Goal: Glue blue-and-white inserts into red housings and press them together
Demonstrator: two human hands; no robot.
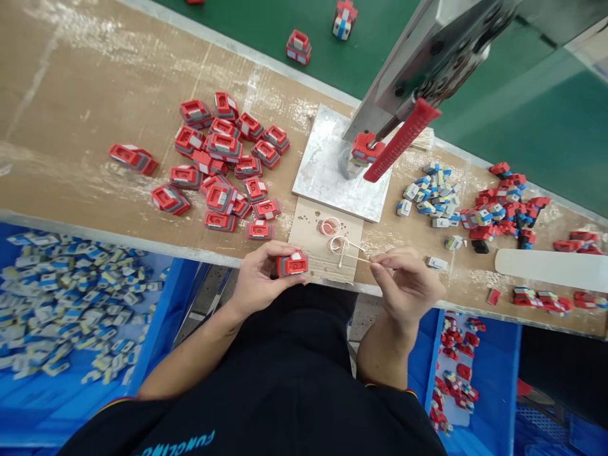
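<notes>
Between the thumb and fingers of my left hand (264, 278) is a red toy part (292, 263) with a recess facing up. My right hand (407, 284) pinches a thin cotton swab (355, 257), its tip over a small round dish (338, 244). A second small dish (331, 226) sits just behind it, and both rest on a stained cardboard piece (308, 223). Another stick lies across the nearer dish. Left of the cardboard is a pile of red and grey toy parts (223, 145).
A hand press with a red lever (403, 140) stands on a metal plate (323, 158). White-and-blue parts (430, 190) and red pieces (508, 202) lie to the right. Blue bins (156, 316) flank my body below the table edge. Behind runs a green belt (247, 25) carrying assembled toys.
</notes>
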